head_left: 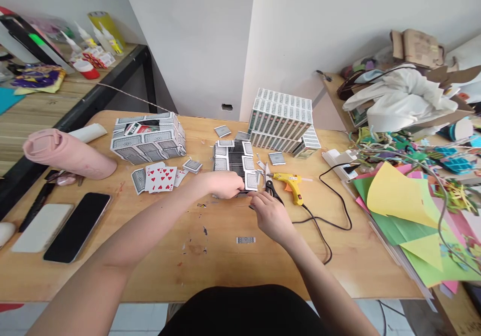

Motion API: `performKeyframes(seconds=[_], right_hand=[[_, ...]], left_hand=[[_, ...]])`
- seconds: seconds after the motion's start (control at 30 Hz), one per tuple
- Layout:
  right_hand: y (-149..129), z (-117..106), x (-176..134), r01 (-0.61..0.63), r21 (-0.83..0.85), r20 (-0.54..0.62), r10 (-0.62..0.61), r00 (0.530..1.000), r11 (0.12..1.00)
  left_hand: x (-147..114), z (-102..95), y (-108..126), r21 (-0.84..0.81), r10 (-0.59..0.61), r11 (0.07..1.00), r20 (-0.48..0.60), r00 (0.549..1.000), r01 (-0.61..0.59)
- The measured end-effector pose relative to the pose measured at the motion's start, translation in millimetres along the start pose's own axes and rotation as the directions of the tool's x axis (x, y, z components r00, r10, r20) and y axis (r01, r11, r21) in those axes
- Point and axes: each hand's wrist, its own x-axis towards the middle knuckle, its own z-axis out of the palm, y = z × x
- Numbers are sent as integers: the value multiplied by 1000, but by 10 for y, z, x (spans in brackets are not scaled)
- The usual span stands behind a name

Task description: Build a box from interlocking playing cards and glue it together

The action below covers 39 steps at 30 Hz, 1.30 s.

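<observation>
Near the table's middle stands a dark box with playing cards stuck along its edges, backs outward. My left hand is closed on the near end of this box, its fingers curled. Just to the right, my right hand is pinched on a thin flat piece seen nearly edge-on; its kind does not show. Black-handled scissors lie beyond the right hand, beside a yellow glue gun. A cut card strip lies on the tabletop below the hands.
Left of the hands are face-up playing cards and a larger card-covered box. Stacked card packs stand at the back. A black cord curls at right, near coloured paper. A phone lies at left.
</observation>
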Motion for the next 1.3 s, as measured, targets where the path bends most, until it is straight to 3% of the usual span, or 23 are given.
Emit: performKeyframes(seconds=[0.17,0.5,0.73,0.9,1.1,1.3], right_hand=[[-46,-16,40,27,-29,6,-27,1000,999],[-43,-14,64,47,79,-16,-46,999,996],[-70,-23,65,29,51,16,-30,999,998],[-157,-22,94,19,40,76,-22,997,999],[-317,-8,173,-46,-134,134,64,989,990],[-307,35,185,-35,-67,116,42,992,997]], left_hand=[[3,-6,51,59,24,998,-35,999,-22],[68,-15,12,42,36,998,7,999,-37],[63,-36,139,81,-49,996,51,998,45],[86,-14,103,16,-32,999,69,997,31],[106,35,-2,-49,9,999,102,995,-4],[97,28,0,-71,35,997,65,997,-31]])
